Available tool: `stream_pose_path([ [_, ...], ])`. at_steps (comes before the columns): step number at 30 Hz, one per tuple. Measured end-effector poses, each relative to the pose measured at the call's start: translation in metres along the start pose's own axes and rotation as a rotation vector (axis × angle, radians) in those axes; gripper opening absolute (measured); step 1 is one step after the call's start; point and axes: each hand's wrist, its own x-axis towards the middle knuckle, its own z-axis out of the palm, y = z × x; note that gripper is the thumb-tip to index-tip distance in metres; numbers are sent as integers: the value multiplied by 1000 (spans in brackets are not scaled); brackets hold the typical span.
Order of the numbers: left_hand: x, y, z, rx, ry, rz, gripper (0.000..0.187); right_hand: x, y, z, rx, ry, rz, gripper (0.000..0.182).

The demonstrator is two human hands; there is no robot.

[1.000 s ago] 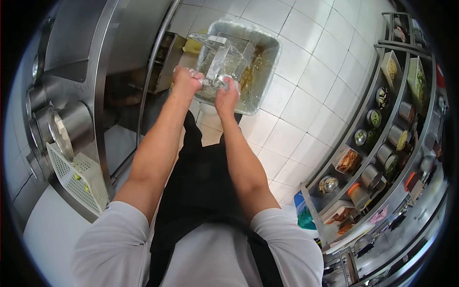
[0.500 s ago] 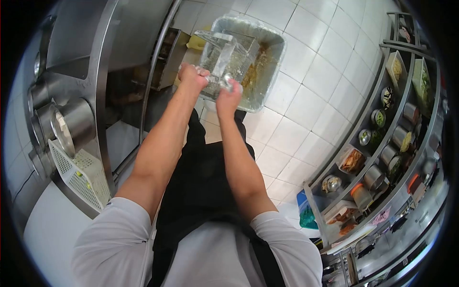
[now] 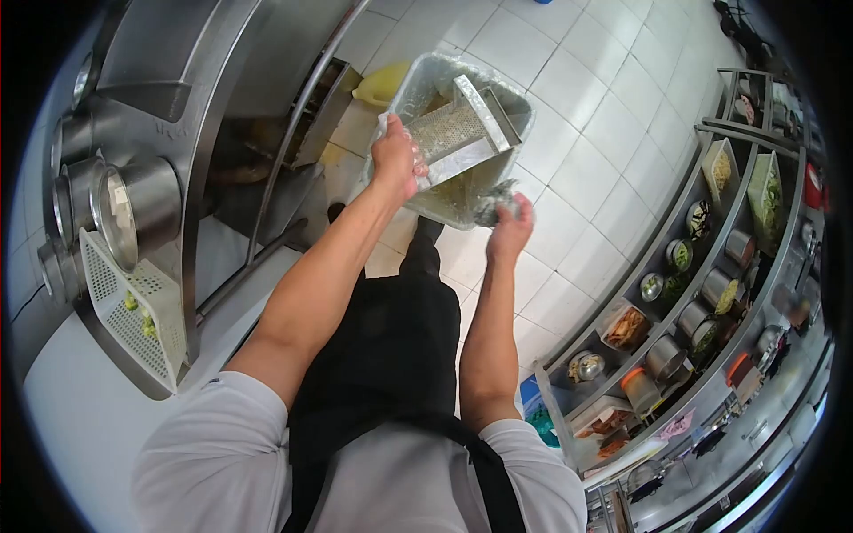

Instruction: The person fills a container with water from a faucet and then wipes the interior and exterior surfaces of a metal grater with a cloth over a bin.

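A metal mesh strainer with a flat frame (image 3: 459,135) is tilted over a bin lined with clear plastic (image 3: 528,99). My left hand (image 3: 397,160) is closed on the strainer's near left end, with something whitish at the fingers. To the right, off the strainer, my right hand (image 3: 509,224) is closed on a grey scouring pad (image 3: 494,201) beside the bin's near right corner. The bin's inside is partly hidden by the strainer.
Metal pots (image 3: 153,209) and a white perforated basket (image 3: 133,315) stand on the left. A steel rail (image 3: 289,142) runs beside the bin. On the right is a counter (image 3: 569,426) with food containers. A yellow container (image 3: 380,84) lies behind the bin.
The strainer has turned and shifted right, showing its flat frame. My right hand has moved right, away from it, with the pad. My left hand has moved slightly right.
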Motion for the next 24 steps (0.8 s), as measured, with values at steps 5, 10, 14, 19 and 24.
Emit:
stream_pose_path([
  [5,-5,3,-21,-8,-106,-4,46,43,-59,-14,-172,-58,-236,34],
  [10,-1,4,-45,63,-198,-33,46,61,-106,7,-178,-233,-283,33],
  [14,9,1,-63,156,-163,-53,48,67,-106,21,-268,-422,-288,33],
  [19,24,-6,-83,165,-190,-98,50,53,-87,48,-59,-736,172,32],
  [24,48,-4,-110,204,-254,-163,51,44,-63,64,-97,-918,153,32],
])
